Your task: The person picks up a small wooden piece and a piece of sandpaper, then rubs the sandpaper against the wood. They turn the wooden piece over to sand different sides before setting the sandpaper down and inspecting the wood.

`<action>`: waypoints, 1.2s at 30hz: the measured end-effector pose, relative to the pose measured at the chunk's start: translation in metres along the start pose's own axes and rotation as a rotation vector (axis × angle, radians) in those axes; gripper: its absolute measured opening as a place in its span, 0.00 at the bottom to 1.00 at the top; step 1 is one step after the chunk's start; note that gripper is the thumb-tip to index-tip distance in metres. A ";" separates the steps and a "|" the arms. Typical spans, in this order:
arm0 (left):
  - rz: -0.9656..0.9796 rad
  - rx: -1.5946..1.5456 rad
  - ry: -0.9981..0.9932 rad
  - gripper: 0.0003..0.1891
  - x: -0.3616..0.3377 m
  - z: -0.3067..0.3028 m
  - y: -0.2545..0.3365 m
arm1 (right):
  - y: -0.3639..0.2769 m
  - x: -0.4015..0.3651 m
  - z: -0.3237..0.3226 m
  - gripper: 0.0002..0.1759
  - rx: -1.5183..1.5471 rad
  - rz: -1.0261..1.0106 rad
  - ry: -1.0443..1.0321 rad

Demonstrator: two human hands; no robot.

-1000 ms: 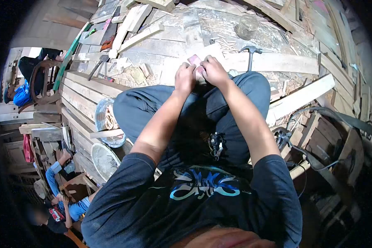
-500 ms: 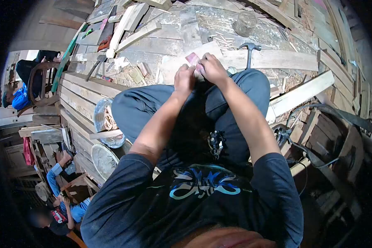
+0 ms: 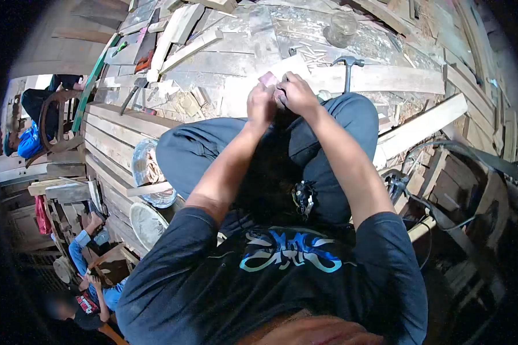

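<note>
Both hands are together above my crossed legs, nearly touching. My left hand (image 3: 261,105) is closed, with the fingers pinched at a small pinkish sheet (image 3: 267,78). Beside it, my right hand (image 3: 299,96) is closed too, its fingertips at a pinkish edge. Whether the sheet is paper or sandpaper I cannot make out, and whatever lies between the palms is hidden. A pale flat board (image 3: 236,95) lies just beyond the hands. To the right, a claw hammer (image 3: 347,73) rests by my knee, its head on a long plank (image 3: 397,79).
Several small wooden sticks (image 3: 312,56) and a glass jar (image 3: 340,31) are ahead. A hatchet-like tool (image 3: 133,92) lies left. Near my left knee stand a tub of shavings (image 3: 141,178) and a round basin (image 3: 147,223). A power tool with a cord (image 3: 396,185) is right. Another person (image 3: 89,299) sits lower left.
My left hand has shifted slightly up and right, covering more of the pinkish sheet. My right hand stays close to the same spot, fingers still closed. The camera view has moved slightly.
</note>
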State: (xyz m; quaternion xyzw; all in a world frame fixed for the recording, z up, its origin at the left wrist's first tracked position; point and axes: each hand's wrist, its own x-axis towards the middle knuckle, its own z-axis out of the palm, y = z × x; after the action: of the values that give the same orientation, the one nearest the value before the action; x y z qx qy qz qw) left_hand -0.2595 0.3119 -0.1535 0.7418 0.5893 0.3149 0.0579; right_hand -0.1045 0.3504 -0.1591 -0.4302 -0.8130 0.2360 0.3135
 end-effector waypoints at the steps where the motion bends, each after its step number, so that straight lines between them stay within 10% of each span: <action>1: -0.044 0.069 -0.073 0.07 -0.006 -0.005 0.004 | 0.000 -0.003 0.003 0.12 0.011 0.005 -0.007; 36: 0.013 0.167 -0.047 0.06 -0.001 -0.004 0.003 | -0.003 0.000 -0.001 0.11 -0.035 0.006 -0.052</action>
State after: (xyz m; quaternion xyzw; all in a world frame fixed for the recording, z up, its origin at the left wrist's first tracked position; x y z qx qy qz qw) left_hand -0.2590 0.3088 -0.1498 0.7548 0.6073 0.2477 0.0077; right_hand -0.1052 0.3494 -0.1563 -0.4317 -0.8236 0.2338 0.2840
